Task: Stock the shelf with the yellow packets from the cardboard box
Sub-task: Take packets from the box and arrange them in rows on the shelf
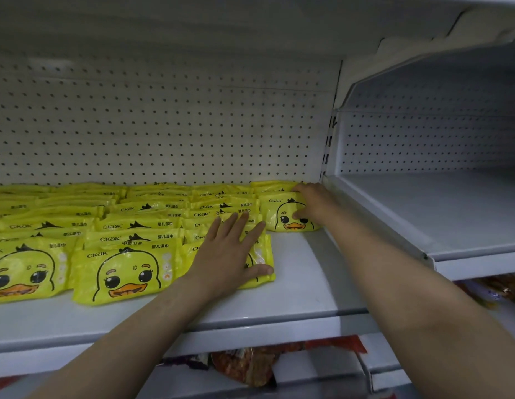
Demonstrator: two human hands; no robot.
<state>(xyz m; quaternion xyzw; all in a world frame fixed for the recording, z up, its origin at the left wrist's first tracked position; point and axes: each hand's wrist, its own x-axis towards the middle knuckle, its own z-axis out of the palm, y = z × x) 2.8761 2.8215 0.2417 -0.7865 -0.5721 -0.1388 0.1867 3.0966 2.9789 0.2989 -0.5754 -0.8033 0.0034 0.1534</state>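
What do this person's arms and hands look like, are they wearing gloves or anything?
No gloves. The left hand and right hand are bare, and both forearms are uncovered as far as the picture shows, with no sleeve, watch, ring or bracelet visible.

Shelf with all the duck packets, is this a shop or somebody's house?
Most likely a shop. The white metal shelf has a pegboard back, many identical yellow packets lie in rows, and more wrapped goods sit below.

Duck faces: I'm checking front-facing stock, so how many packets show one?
4. Far-left front packet; centre front packet; one mostly under the left hand; rear-right packet in the right hand grip. Overlapped packets hide theirs.
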